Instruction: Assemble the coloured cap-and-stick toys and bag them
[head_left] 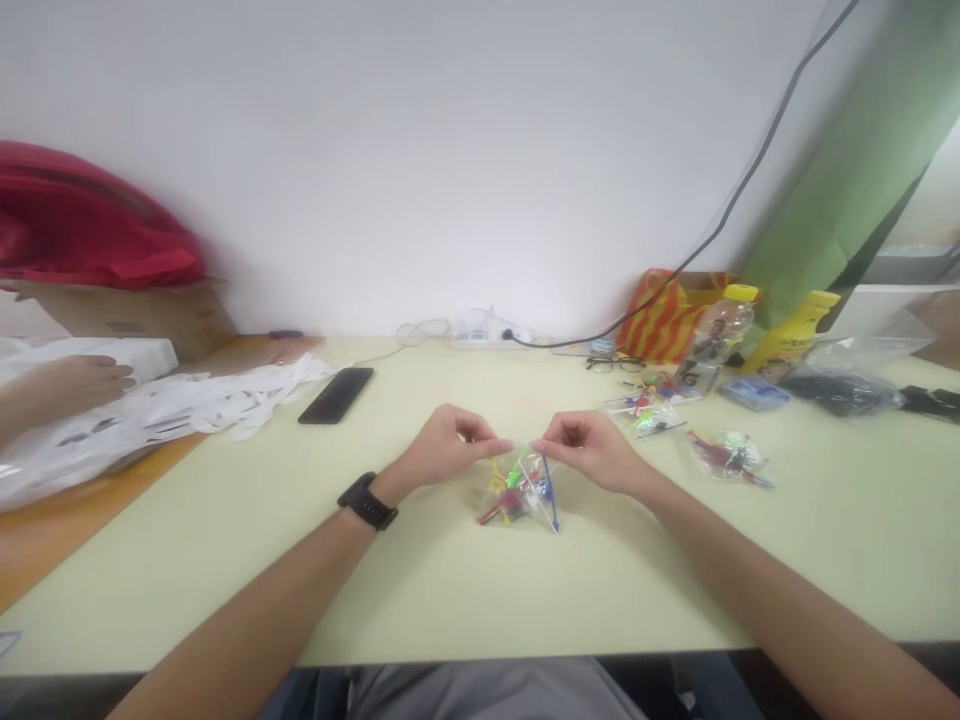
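Note:
Between my hands, low over the pale green table [600,590], is a small clear plastic bag [517,495]. Inside it are several colourful plastic parts: red, yellow, green, white and blue pieces, some of them thin sticks. My left hand [454,445], with a black watch on the wrist, pinches the bag's upper left corner. The upper right corner is pinched by my right hand [585,450]. Both thumbs point inward along the top edge, a short gap apart. Whether the bag's mouth is sealed I cannot tell.
Similar bags of parts [731,458] lie to the right, near a clear bottle [720,330], a yellow bottle [791,335] and a striped bag [660,325]. A black phone [336,396] lies left. Another person's hand [71,390] rests by white strips [187,405]. A power strip [487,330] sits by the wall.

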